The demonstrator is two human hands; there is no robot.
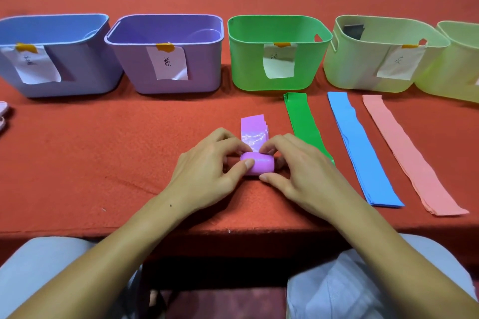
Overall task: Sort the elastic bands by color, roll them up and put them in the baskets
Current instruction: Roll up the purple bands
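A purple elastic band [255,130] lies flat on the red table, its near end wound into a roll [261,164]. My left hand [207,168] and my right hand [295,163] both pinch that roll from either side, thumbs in front, fingertips on top. To the right lie flat stacks of green bands [303,124], blue bands [357,147] and pink bands [404,153]. Behind stand a blue basket [85,59], a purple basket [204,59], a green basket [246,59] and a pale green basket [363,67], each with a paper label.
Another pale yellow-green basket [456,67] is cut off at the right edge. A dark band [353,31] lies inside the pale green basket. A pink-white object [2,114] shows at the left edge. The table's front edge [233,230] runs just above my knees.
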